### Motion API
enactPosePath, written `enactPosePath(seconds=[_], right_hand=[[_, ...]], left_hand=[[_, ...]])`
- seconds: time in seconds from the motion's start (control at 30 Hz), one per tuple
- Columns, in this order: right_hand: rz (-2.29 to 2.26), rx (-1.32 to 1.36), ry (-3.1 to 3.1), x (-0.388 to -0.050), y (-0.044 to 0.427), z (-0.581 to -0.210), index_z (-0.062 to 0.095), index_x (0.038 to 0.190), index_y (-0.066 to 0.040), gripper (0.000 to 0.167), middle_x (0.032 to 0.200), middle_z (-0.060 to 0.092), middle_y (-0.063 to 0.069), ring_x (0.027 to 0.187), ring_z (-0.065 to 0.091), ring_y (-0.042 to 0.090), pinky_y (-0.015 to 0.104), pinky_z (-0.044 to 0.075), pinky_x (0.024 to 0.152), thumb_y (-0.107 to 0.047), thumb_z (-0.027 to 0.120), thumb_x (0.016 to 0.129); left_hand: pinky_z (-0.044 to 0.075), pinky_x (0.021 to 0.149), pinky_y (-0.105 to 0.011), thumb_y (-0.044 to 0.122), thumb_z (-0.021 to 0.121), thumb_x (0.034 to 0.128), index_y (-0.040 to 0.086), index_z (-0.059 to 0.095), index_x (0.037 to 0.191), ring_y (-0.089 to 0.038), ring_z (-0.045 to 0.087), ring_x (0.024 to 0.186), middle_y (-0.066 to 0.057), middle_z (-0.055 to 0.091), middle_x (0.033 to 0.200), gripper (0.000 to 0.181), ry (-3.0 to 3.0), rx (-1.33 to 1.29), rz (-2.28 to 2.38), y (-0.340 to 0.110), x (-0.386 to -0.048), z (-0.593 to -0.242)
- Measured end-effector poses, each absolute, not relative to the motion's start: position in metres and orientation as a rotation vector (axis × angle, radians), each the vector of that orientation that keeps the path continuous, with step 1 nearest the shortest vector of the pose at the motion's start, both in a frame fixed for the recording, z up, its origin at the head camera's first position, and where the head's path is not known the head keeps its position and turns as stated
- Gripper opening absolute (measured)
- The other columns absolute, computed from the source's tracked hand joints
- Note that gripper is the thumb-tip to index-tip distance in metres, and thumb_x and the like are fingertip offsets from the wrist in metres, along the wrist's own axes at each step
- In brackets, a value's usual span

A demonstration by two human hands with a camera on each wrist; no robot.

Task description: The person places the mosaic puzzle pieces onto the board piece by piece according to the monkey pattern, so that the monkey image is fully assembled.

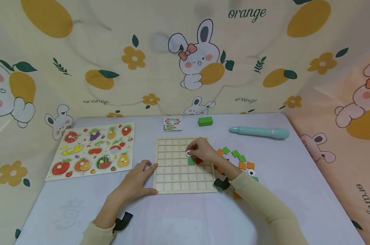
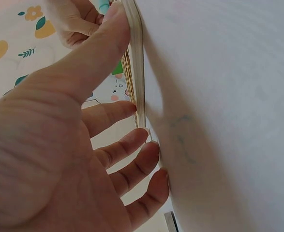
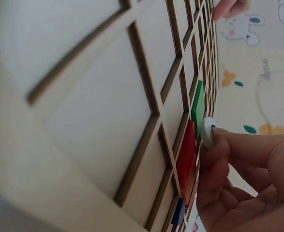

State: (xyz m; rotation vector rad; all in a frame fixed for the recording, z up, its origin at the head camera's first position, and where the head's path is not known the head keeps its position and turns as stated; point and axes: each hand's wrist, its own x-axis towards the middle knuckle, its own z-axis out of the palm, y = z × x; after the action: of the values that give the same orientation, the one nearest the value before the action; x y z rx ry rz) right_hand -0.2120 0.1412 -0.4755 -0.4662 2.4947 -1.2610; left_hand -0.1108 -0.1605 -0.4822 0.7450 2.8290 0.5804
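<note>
A pale wooden grid board [image 1: 171, 177] lies mid-table. My right hand [image 1: 201, 149] pinches a white round eye piece [image 1: 188, 153] over the board, just above a green square [image 1: 191, 161]; a red square [image 1: 198, 161] lies beside the green one. In the right wrist view the white piece [image 3: 208, 131] is between thumb and finger, close to the green tile [image 3: 198, 110] and the red tile [image 3: 186, 157]. My left hand [image 1: 137, 181] touches the board's left edge with thumb and index finger, its fingers relaxed; the left wrist view shows the thumb against the board's side [image 2: 138, 63].
Right of the board are scattered orange squares [image 1: 242, 165], green squares [image 1: 235, 153] and another eye piece [image 1: 251, 173]. A fruit puzzle board [image 1: 90, 149] lies at left. Along the back are a pattern card [image 1: 172, 123], a green block [image 1: 205, 121] and a teal pen-shaped object [image 1: 259, 132].
</note>
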Motion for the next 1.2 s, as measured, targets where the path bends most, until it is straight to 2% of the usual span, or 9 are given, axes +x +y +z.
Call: enactPosePath(seconds=[0.23, 0.37, 0.53, 0.7, 0.87, 1.03, 1.2], right_hand=[[-1.083, -0.478, 2.631, -0.210, 0.142, -0.475, 0.078, 0.097, -0.004, 0.010, 0.095, 0.070, 0.004, 0.077, 0.061, 0.013, 0.028, 0.050, 0.068, -0.002, 0.071, 0.090], [-1.017, -0.499, 2.678, -0.208, 0.141, -0.474, 0.076, 0.100, -0.005, 0.010, 0.089, 0.065, 0.002, 0.076, 0.057, 0.015, 0.030, 0.047, 0.068, -0.006, 0.072, 0.091], [-0.954, -0.505, 2.731, -0.208, 0.139, -0.473, 0.071, 0.095, -0.008, 0.007, 0.082, 0.061, -0.001, 0.075, 0.054, 0.016, 0.032, 0.045, 0.069, -0.010, 0.075, 0.089], [-0.915, -0.515, 2.755, -0.208, 0.140, -0.475, 0.075, 0.093, -0.009, 0.004, 0.085, 0.064, -0.001, 0.077, 0.058, 0.014, 0.031, 0.047, 0.070, -0.010, 0.075, 0.089], [-1.030, -0.511, 2.727, -0.208, 0.145, -0.476, 0.075, 0.096, -0.006, 0.008, 0.085, 0.064, 0.000, 0.077, 0.056, 0.015, 0.031, 0.046, 0.070, -0.009, 0.075, 0.089], [-1.275, -0.458, 2.626, -0.205, 0.175, -0.472, 0.073, 0.101, 0.000, 0.015, 0.084, 0.063, 0.005, 0.075, 0.053, 0.020, 0.032, 0.045, 0.067, -0.007, 0.075, 0.088], [-1.244, -0.320, 2.650, -0.195, 0.233, -0.469, 0.071, 0.108, 0.001, 0.022, 0.093, 0.065, 0.009, 0.083, 0.056, 0.025, 0.034, 0.048, 0.072, -0.009, 0.074, 0.088]], left_hand=[[0.046, 0.089, -0.045, 0.046, 0.088, 0.0706, 0.009, 0.047, 0.149, -0.027, 0.047, 0.110, -0.012, 0.046, 0.136, 0.095, 2.832, 0.745, 0.586, -0.162, -0.111, -0.482], [0.046, 0.089, -0.045, 0.046, 0.087, 0.0710, 0.008, 0.047, 0.149, -0.027, 0.048, 0.111, -0.013, 0.046, 0.136, 0.095, 2.838, 0.758, 0.580, -0.163, -0.112, -0.482], [0.046, 0.090, -0.046, 0.047, 0.087, 0.0708, 0.009, 0.047, 0.149, -0.028, 0.047, 0.112, -0.013, 0.046, 0.137, 0.096, 2.834, 0.758, 0.590, -0.164, -0.113, -0.482], [0.046, 0.090, -0.046, 0.047, 0.088, 0.0706, 0.009, 0.047, 0.149, -0.028, 0.047, 0.112, -0.013, 0.046, 0.136, 0.096, 2.832, 0.752, 0.592, -0.163, -0.112, -0.481], [0.045, 0.090, -0.046, 0.046, 0.087, 0.0710, 0.008, 0.047, 0.149, -0.028, 0.047, 0.112, -0.013, 0.045, 0.137, 0.096, 2.830, 0.750, 0.592, -0.163, -0.112, -0.481], [0.045, 0.090, -0.045, 0.046, 0.087, 0.0712, 0.009, 0.047, 0.149, -0.027, 0.047, 0.112, -0.013, 0.045, 0.137, 0.095, 2.827, 0.758, 0.592, -0.163, -0.113, -0.483], [0.046, 0.090, -0.045, 0.047, 0.087, 0.0710, 0.009, 0.047, 0.149, -0.027, 0.048, 0.112, -0.013, 0.046, 0.137, 0.096, 2.826, 0.760, 0.584, -0.162, -0.113, -0.484]])
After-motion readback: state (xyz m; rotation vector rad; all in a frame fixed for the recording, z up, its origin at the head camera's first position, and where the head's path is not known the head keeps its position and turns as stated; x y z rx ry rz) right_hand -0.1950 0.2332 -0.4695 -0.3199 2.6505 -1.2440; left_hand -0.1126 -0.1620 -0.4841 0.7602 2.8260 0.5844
